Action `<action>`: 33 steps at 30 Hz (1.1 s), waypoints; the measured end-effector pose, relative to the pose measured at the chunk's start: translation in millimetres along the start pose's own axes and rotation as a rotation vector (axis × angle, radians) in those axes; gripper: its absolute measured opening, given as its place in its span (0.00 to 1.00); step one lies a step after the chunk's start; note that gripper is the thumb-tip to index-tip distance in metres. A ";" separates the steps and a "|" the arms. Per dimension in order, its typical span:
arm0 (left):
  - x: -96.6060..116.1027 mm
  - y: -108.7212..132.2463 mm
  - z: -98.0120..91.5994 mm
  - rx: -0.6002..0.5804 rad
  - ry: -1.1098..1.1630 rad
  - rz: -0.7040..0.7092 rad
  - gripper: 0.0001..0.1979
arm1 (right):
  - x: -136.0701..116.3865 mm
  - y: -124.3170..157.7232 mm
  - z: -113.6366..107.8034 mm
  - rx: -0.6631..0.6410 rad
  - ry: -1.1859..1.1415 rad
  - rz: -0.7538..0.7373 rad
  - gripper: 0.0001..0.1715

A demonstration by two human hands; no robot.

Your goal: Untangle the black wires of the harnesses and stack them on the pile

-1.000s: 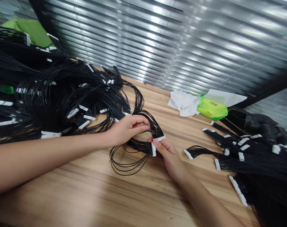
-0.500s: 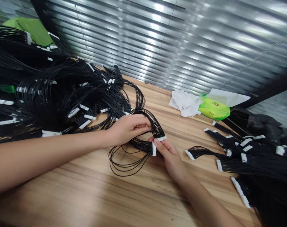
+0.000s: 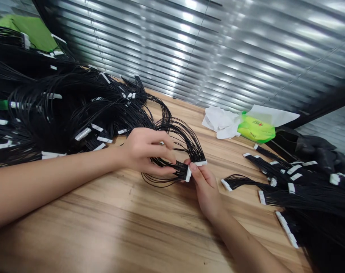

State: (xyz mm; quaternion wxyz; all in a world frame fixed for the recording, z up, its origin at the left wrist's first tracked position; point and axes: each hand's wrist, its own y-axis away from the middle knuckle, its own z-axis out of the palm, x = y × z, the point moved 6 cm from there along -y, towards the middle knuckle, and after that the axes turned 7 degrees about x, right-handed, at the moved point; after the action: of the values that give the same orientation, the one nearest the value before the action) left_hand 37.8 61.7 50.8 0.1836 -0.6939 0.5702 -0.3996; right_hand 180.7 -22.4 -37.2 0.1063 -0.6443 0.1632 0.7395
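Observation:
A looped black wire harness (image 3: pixel 195 146) has two white connectors at its ends, and my right hand (image 3: pixel 205 185) pinches it there. One white connector (image 3: pixel 188 173) stands nearly upright at my thumb; the other white connector (image 3: pixel 199 163) lies crosswise just behind it. My left hand (image 3: pixel 149 151) is at the lower wires, fingers spread and curved around them without closing. Its fingertips are close to the upright connector; whether they touch the wires I cannot tell. Part of the loop is hidden behind my left hand.
A large heap of black wire harnesses (image 3: pixel 75 94) with white connectors fills the left. More harnesses (image 3: pixel 308 193) lie at the right. White tissues (image 3: pixel 222 120) and a green tissue pack (image 3: pixel 256 128) sit at the back, before metallic blinds (image 3: pixel 172 49). The table (image 3: pixel 127 231) is wood-grained.
My left hand has opened from its pinch on the wires and its fingers have come down over the lower strands. The right hand and connectors have shifted slightly; the loop has spread wider.

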 end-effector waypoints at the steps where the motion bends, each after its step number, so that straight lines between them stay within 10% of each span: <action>1: -1.0 2.0 5.0 -0.069 -0.024 0.013 0.08 | 0.2 0.0 -0.8 0.008 -0.007 -0.006 0.18; 15: 1.6 10.0 17.3 -0.193 0.023 0.029 0.05 | -1.6 2.3 -2.0 0.017 0.017 -0.045 0.17; 24: 19.2 10.4 7.1 0.077 -0.249 0.292 0.05 | -2.9 1.5 -4.0 0.077 0.009 -0.068 0.18; 33: 4.8 5.9 26.2 -0.154 -0.127 -0.140 0.05 | -10.3 0.5 -8.1 0.186 0.098 -0.156 0.18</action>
State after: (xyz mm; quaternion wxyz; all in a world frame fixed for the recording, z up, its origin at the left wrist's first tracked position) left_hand 54.1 50.3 32.2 0.1372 -0.7679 0.5367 -0.3216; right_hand 189.5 -25.4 -27.8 0.2149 -0.6777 0.1855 0.6783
